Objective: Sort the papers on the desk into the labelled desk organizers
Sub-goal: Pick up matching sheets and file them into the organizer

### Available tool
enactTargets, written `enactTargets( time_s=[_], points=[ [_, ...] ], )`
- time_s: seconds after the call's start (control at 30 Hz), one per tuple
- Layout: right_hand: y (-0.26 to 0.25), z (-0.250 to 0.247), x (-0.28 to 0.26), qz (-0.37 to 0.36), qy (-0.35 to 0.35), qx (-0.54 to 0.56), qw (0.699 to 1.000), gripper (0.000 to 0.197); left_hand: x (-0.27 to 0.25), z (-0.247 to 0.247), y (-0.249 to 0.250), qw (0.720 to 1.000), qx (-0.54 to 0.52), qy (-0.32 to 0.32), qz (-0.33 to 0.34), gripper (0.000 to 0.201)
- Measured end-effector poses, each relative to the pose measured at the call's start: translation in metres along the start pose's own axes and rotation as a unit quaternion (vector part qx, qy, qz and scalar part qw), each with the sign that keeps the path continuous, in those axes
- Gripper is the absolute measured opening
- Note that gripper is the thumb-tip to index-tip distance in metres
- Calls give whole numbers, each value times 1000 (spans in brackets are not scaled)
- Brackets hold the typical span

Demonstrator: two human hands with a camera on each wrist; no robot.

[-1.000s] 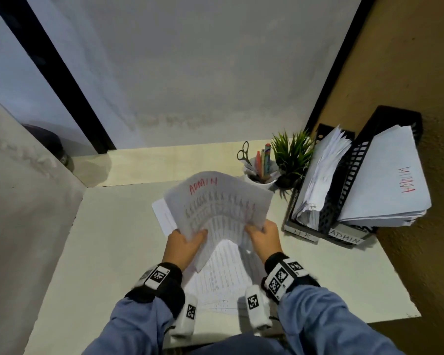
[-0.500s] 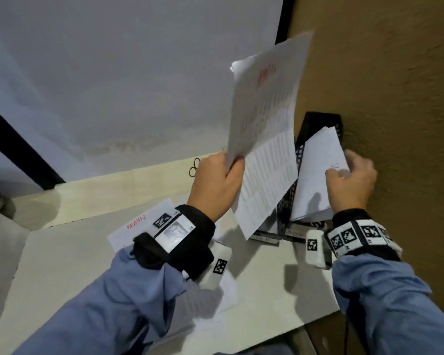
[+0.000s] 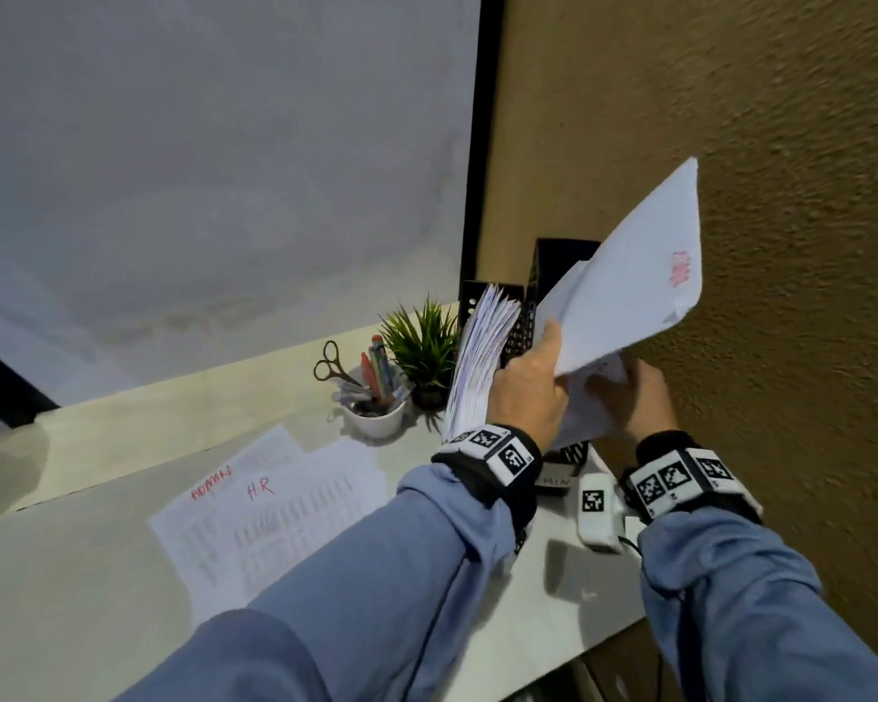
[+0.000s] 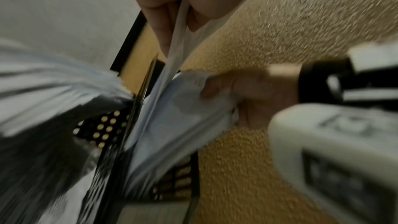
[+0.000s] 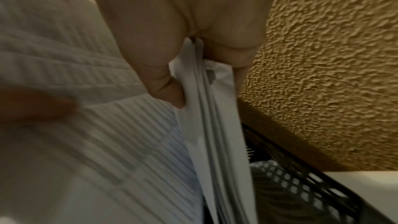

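Observation:
My left hand (image 3: pixel 530 392) grips a white printed sheet (image 3: pixel 629 306) by its lower edge; blurred red writing shows near its top. The sheet leans over the right-hand black organizer (image 3: pixel 561 255), against the wall. My right hand (image 3: pixel 639 397) holds the stack of papers standing in that organizer. In the left wrist view my left fingers (image 4: pixel 159 23) pinch the sheet (image 4: pixel 176 45) just above the stack (image 4: pixel 172 122). In the right wrist view my thumb (image 5: pixel 165 89) and fingers clamp the stack (image 5: pixel 206 117). The left-hand organizer holds a thick paper stack (image 3: pixel 480 362). More sheets (image 3: pixel 275 514), marked ADMIN and H.R in red, lie on the desk.
A white cup (image 3: pixel 376 418) with pens and scissors (image 3: pixel 333 364) and a small green plant (image 3: pixel 422 347) stand left of the organizers. A rough tan wall (image 3: pixel 756 245) runs close along the right. The desk edge (image 3: pixel 568 656) lies near my right forearm.
One second ago both hands held the ADMIN sheet over the desk. My left hand then carried it up and right, and it now leans against the stack that my right hand holds.

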State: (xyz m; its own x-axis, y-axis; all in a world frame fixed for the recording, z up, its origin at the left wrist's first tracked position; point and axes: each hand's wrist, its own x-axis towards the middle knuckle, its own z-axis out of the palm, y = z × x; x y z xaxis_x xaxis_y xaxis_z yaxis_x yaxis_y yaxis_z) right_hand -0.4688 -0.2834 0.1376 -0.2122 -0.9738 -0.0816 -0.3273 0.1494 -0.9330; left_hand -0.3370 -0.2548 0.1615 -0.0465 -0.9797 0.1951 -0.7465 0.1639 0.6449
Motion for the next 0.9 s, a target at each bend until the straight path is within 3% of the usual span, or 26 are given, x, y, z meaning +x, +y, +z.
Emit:
enactTargets(
  time_s=[0.03, 0.2, 0.3, 0.43, 0.5, 0.57, 0.63, 0.7, 0.77, 0.9],
  points=[
    [-3, 0, 2, -25, 0, -4, 1000, 7, 0, 7, -3, 1000, 11, -11, -10, 73],
    [-19, -9, 5, -21, 16, 44, 999, 29, 1, 33, -23, 999, -26, -24, -41, 75],
    [-31, -10, 7, -104, 38, -8, 994, 21, 3, 44, -30, 997, -46, -40, -50, 75],
    [-35, -12, 9, -149, 45, -88, 984, 13, 10, 54, -36, 990, -47, -121, -50, 71],
    [-32, -9, 6, -136, 50, -164, 976, 10, 12, 58, -39, 987, -44, -153, -25, 67],
    [-24, -2, 3, -98, 26, -210, 972, 36, 12, 62, -41, 983, -29, -178, -15, 73],
    [-17, 5, 0, -53, -7, -216, 975, 48, 12, 65, -44, 981, -11, -192, -18, 78],
    [-13, 6, -1, -47, -17, -210, 976, 45, 13, 64, -46, 981, -4, -195, -13, 77],
    [-19, 5, -1, -52, -5, -216, 975, 38, 10, 57, -46, 981, -14, -194, 2, 76],
    [-39, 4, -5, -84, 92, -203, 971, 48, -20, 26, -52, 984, -103, -147, -11, 58]
  ],
)
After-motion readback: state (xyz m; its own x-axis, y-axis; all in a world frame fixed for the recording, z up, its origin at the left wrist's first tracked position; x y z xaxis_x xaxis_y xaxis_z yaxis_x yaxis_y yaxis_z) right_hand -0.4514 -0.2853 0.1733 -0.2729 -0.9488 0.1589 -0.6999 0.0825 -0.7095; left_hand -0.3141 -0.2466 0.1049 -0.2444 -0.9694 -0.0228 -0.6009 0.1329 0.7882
